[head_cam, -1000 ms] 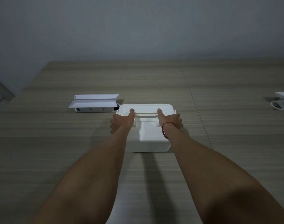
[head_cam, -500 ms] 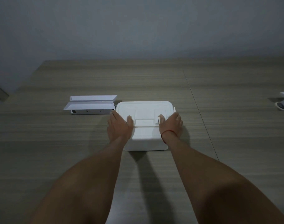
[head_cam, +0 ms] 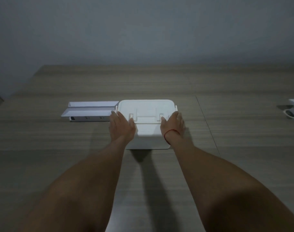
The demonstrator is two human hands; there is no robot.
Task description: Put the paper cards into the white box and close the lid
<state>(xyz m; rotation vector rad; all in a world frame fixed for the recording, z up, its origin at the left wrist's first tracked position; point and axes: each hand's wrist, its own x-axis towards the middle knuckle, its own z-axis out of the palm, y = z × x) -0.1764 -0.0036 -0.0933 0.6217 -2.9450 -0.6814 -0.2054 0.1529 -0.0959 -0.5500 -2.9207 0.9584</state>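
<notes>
white rectangular plastic box with rounded corners sits mid-table on the wood-grain table, lid down flat on top, two small latch tabs on the lid's near edge, a raised panel between them. paper cards not visible. left hand lies flat, fingers spread, palm down over the box's near-left corner, thumb by the left tab. right hand mirrors it on the near-right corner, thumb by the right tab, red string bracelet on the wrist. neither hand grasps anything, both loose and pressing flat on the lid. both forearms extended straight forward. white open power-strip housing just left of the box, toward the table's left edge. white object at the right edge, cropped.
</notes>
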